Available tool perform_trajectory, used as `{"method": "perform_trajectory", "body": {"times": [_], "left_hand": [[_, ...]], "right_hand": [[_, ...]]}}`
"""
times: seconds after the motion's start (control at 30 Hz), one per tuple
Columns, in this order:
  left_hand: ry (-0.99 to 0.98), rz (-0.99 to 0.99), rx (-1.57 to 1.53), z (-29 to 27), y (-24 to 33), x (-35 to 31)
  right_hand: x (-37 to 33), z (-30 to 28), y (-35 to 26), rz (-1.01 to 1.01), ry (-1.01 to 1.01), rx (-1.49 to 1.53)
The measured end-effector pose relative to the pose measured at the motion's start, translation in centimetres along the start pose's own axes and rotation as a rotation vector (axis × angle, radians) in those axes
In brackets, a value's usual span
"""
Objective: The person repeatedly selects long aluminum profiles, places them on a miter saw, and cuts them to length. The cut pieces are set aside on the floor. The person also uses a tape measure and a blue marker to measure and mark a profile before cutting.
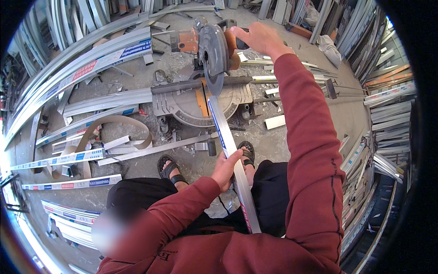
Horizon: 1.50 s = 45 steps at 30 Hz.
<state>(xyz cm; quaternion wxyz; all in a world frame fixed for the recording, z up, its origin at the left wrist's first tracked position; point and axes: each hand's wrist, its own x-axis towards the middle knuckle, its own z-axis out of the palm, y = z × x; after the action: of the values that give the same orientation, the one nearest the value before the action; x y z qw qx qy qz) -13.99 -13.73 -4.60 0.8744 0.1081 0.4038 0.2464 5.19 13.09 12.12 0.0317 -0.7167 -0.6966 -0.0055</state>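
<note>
My left hand (224,170) is closed around a long aluminium profile (235,169) with blue and red printed film along its side. From my lap the profile slants forward, and its far end lies at the front of the mitre saw's round base (182,106), beside the orange slotted insert (201,101). Above it stands the saw head with its grey guard (212,48), and the round blade (213,83) shows below. My right hand (260,40) grips the saw's black and orange handle (237,41). Whether the blade turns I cannot tell.
Long film-wrapped profiles (86,68) lie on the left floor. A loop of brown strip (121,119) curls near offcuts (117,142). Racks of profiles (392,121) line the right. A white sack (329,51) rests at the back right. My sandalled feet (169,169) flank the profile.
</note>
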Motion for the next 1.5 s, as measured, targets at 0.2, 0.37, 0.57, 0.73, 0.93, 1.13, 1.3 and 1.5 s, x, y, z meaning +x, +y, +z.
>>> {"method": "perform_trajectory", "body": {"times": [0.2,0.37,0.57,0.73,0.93,1.13,1.3,1.5], "left_hand": [[-0.001,0.005,-0.020,0.0,0.1,-0.2],[-0.032,0.006,-0.018,0.0,0.5,-0.4],[-0.020,0.028,-0.023,0.4,0.9,-0.5],[-0.041,0.039,-0.030,0.4,1.1,-0.3],[-0.037,0.031,-0.027,0.4,1.1,-0.4],[-0.019,0.043,-0.047,0.7,0.6,-0.5],[0.010,0.105,-0.082,1.2,1.0,-1.3],[0.076,0.317,-0.288,-0.6,5.7,-4.6]], "right_hand": [[0.0,0.4,0.1,0.004,0.020,-0.029],[0.0,0.7,0.2,0.004,0.034,-0.026],[-0.2,0.9,0.2,-0.009,0.060,-0.008],[-0.3,0.7,0.0,-0.005,0.052,-0.009],[-0.5,0.8,0.1,0.001,0.054,0.040],[-0.9,-0.1,-0.6,0.043,0.108,0.213],[-1.8,2.3,1.2,-0.265,0.876,0.252],[-17.7,6.4,-3.8,-0.215,-0.489,0.508]]}}
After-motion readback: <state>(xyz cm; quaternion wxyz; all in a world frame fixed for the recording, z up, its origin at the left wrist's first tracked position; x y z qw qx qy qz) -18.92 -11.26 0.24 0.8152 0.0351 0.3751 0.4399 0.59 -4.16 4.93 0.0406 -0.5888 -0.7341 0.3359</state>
